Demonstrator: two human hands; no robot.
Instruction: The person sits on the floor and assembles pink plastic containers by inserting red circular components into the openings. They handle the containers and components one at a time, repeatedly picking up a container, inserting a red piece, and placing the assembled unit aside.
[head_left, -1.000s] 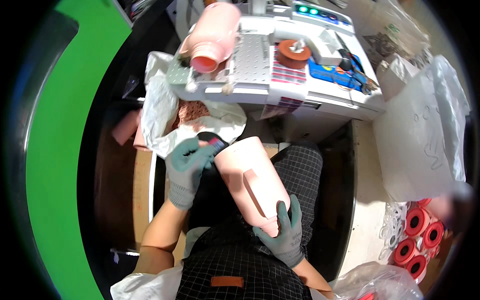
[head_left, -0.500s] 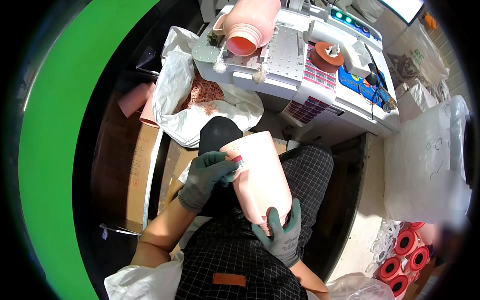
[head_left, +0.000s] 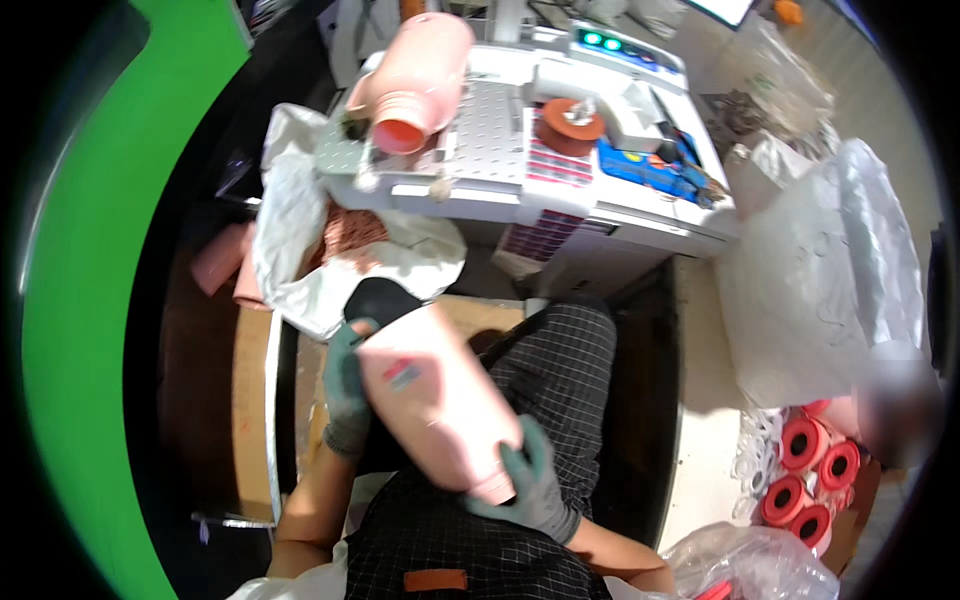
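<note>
The small red-and-blue label (head_left: 402, 373), pinched by the fingers half a second earlier, is now seen on the wall of the pink bottle (head_left: 440, 405), which is held slantwise above the lap, slightly blurred. The bottle's wide end is flanked by the left hand (head_left: 346, 385), its fingers partly hidden so that their closure cannot be told, while the neck end is clasped between thumb and fingers of the right hand (head_left: 530, 485). Beyond, a second pink bottle (head_left: 418, 85) is laid on a perforated plate (head_left: 490, 115), and pink shavings (head_left: 352, 232) are held in a white bag (head_left: 290, 250).
</note>
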